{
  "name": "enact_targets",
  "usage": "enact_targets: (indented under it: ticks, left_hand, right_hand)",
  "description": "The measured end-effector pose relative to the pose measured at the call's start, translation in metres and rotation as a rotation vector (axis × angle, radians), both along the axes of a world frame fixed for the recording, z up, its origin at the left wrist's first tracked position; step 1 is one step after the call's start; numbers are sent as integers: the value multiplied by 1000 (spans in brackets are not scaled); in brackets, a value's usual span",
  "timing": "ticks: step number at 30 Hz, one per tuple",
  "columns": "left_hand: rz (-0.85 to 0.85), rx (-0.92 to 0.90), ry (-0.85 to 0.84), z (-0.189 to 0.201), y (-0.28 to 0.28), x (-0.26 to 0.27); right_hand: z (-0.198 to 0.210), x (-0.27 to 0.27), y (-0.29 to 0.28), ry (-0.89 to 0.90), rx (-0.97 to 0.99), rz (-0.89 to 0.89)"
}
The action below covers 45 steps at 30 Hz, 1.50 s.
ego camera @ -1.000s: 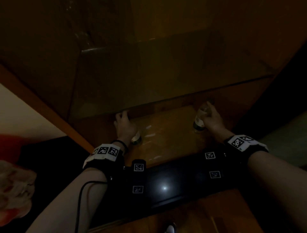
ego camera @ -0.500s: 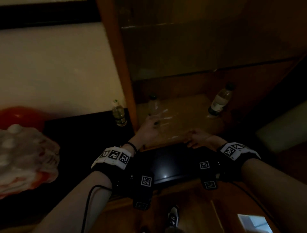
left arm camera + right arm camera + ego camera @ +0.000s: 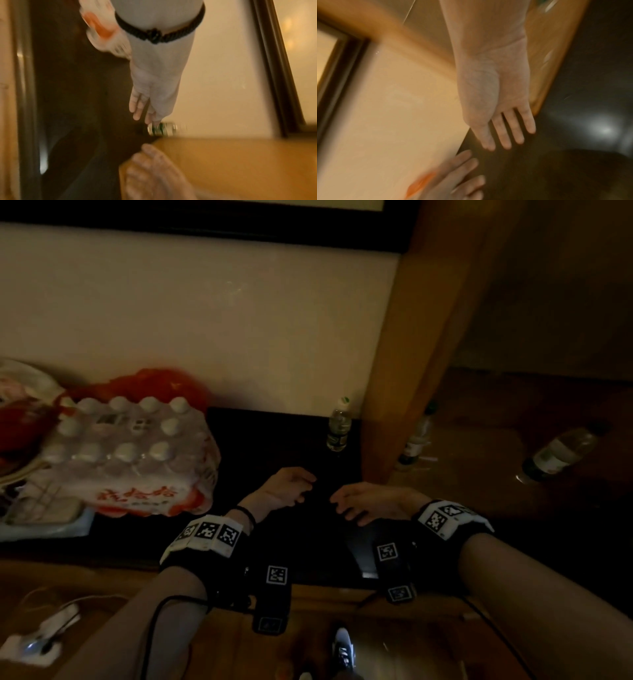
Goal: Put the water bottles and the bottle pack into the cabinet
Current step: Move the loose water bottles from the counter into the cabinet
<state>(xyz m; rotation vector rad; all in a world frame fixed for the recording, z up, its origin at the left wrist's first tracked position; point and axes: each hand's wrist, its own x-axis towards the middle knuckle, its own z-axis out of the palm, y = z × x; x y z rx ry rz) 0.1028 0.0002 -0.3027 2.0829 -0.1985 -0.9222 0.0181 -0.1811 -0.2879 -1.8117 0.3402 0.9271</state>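
A shrink-wrapped bottle pack (image 3: pixel 130 457) with white caps and red print lies on the black low top (image 3: pixel 281 440) at the left. One water bottle (image 3: pixel 339 424) stands on that top by the wall, just left of the cabinet's wooden side panel (image 3: pixel 404 371). Inside the cabinet stand two bottles, one near the panel (image 3: pixel 416 440) and one further right (image 3: pixel 558 455). My left hand (image 3: pixel 301 487) and right hand (image 3: pixel 342 505) hover close together over the black top, fingers relaxed, holding nothing. The left wrist view shows my straight fingers (image 3: pixel 137 108) short of the bottle (image 3: pixel 163 129).
A red bag (image 3: pixel 154 385) sits behind the pack, against the cream wall. A white power strip (image 3: pixel 34 642) with a cable lies on the wooden floor at the lower left. My shoe (image 3: pixel 342 648) is below the hands. The cabinet's inside is dark.
Both hands let go of the two bottles inside the cabinet and drew back out to the left. The head view swung left, so the pack and the third bottle came into sight.
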Motion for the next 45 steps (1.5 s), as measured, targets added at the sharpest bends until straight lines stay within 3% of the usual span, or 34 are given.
enact_targets:
  ticks: [3,9,16,20,25,30,36,45]
  left_hand:
    - [99,-66,63,-5,31,15]
    - [249,-176,123,-16,72,39]
    - [386,-267,193,-25,92,53]
    - [465,-313,195,-29,106,51]
    - [542,-308,210,-41,118,42]
    - [619,-256,228,-51,120,31]
    - [668,-207,221,-55,124,26]
    - [439,-198,198,-37,86,24]
  right_hand:
    - [6,43,23,-165,-152,-76]
    - [12,117,16,-624,-530,-413]
    - [-15,175,18,-558,-412,-631]
    - [-31,196,14,-475,-490,-621]
    - [-49,203,13,-536,-526,-688]
    - [-68,208,8,-464,-582,-620]
    - [-65,203,7,-683,-704,-522]
    - [-48,152,31,-705,-374,-181]
